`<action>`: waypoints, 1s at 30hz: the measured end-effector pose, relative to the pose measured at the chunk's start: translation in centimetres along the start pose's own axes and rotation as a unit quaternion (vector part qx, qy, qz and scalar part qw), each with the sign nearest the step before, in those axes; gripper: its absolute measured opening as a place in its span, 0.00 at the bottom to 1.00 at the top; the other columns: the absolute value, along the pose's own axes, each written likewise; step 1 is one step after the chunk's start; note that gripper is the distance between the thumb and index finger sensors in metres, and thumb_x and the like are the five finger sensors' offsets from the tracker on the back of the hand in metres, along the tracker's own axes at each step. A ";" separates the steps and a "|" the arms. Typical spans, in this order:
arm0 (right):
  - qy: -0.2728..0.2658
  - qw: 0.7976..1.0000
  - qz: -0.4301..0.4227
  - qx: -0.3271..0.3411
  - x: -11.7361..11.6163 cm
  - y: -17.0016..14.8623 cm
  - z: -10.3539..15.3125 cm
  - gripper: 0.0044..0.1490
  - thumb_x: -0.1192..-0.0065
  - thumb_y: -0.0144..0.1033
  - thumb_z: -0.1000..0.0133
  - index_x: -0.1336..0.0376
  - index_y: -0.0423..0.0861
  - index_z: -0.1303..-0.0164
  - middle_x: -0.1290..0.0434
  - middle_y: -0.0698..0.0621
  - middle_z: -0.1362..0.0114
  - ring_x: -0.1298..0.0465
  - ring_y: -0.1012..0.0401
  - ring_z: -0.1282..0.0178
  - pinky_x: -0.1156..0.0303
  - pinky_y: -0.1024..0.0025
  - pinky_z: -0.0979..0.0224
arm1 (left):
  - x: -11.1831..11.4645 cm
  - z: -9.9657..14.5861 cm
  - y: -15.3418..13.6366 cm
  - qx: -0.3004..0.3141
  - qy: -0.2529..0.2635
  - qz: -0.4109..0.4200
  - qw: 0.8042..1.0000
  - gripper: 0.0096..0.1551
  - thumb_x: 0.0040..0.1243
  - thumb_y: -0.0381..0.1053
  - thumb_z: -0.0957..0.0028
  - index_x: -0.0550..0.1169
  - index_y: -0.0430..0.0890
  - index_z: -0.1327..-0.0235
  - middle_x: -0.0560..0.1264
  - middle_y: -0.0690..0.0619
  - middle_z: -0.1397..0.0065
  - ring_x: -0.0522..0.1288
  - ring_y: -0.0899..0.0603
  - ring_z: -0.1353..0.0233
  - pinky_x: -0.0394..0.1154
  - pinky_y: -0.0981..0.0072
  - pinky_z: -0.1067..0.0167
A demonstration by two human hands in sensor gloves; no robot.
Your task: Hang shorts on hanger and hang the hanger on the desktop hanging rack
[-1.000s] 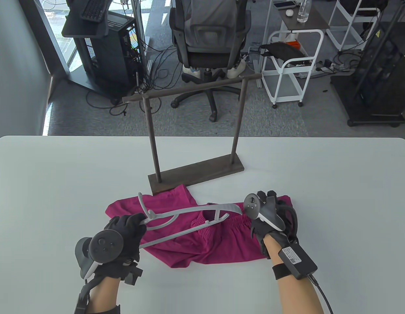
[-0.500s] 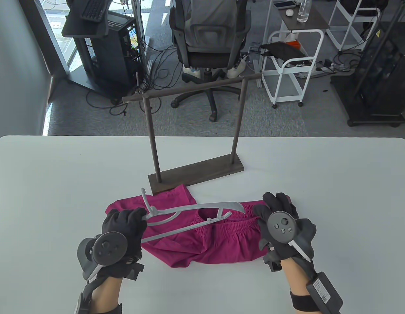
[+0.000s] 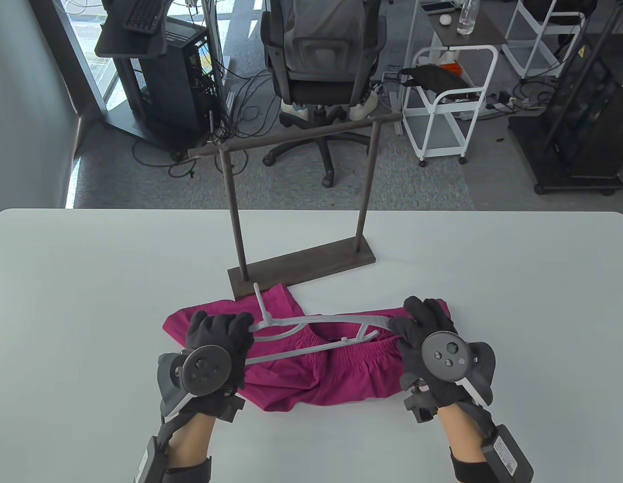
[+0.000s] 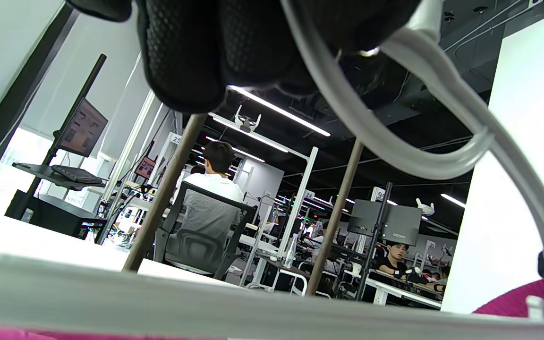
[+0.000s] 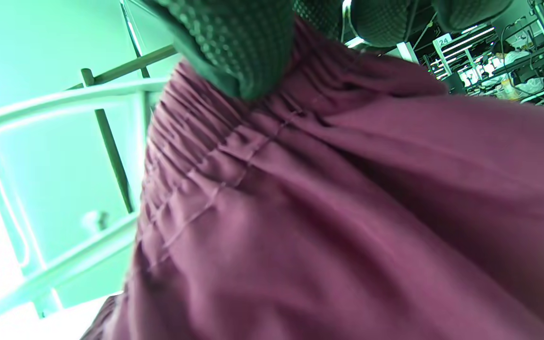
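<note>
Magenta shorts (image 3: pixel 336 375) lie flat on the white table (image 3: pixel 90 282), just in front of the dark rack's base (image 3: pixel 301 266). A grey plastic hanger (image 3: pixel 311 332) lies slanted over them, its hook (image 3: pixel 261 302) pointing away from me. My left hand (image 3: pixel 226 327) grips the hanger by its left end, close to the hook; in the left wrist view the hanger's curved arm (image 4: pixel 395 141) runs under the glove. My right hand (image 3: pixel 417 322) pinches the shorts' gathered waistband (image 5: pixel 234 137) at the right, where the hanger's right tip goes into the opening.
The desktop rack (image 3: pixel 296 136) stands at the table's middle, its bar high above the base. Beyond the table's far edge are an office chair (image 3: pixel 321 65), a white cart (image 3: pixel 447 105) and a computer stand (image 3: pixel 155 75). A seated person (image 4: pixel 210 189) shows in the left wrist view.
My left hand has carried the hanger to the right, so its right tip now enters the waistband. My right hand turned over and took hold of the waistband's right edge.
</note>
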State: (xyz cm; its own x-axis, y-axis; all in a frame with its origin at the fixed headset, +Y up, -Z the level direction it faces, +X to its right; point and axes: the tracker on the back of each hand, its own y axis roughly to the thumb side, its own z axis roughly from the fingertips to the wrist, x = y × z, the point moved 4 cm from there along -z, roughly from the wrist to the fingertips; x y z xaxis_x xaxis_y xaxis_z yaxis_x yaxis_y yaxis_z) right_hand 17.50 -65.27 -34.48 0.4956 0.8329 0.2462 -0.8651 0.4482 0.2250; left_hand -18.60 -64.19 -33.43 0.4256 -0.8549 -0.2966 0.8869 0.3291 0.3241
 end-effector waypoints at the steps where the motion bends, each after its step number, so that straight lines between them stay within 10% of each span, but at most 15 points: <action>1: 0.003 1.000 -0.015 0.000 0.1 0.0 0.1 0.27 0.29 0.30 0.52 0.33 0.54 0.41 0.39 0.42 0.20 0.41 0.35 0.23 0.39 0.29 0.27 | 0.2 -0.2 0.5 0.005 0.000 -0.004 1.000 0.28 0.57 0.53 0.54 0.77 0.48 0.39 0.76 0.46 0.40 0.77 0.38 0.35 0.58 0.31 0.29; 30: 0.016 0.999 -0.045 0.023 -2.6 0.0 0.3 0.34 0.30 0.31 0.52 0.35 0.53 0.32 0.26 0.48 0.31 0.29 0.41 0.29 0.36 0.29 0.27 | 5.8 -1.1 6.6 0.063 -0.047 0.011 0.997 0.31 0.59 0.54 0.54 0.73 0.48 0.35 0.72 0.46 0.34 0.73 0.37 0.29 0.57 0.32 0.28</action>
State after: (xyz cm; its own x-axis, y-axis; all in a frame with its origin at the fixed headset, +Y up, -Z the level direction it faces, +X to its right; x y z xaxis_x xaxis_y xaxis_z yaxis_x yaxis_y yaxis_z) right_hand 16.27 -67.52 -34.84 0.5676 0.8002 0.1936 -0.8126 0.5066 0.2883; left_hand -10.07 -66.49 -34.02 0.4217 -0.8834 -0.2045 0.8453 0.3014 0.4411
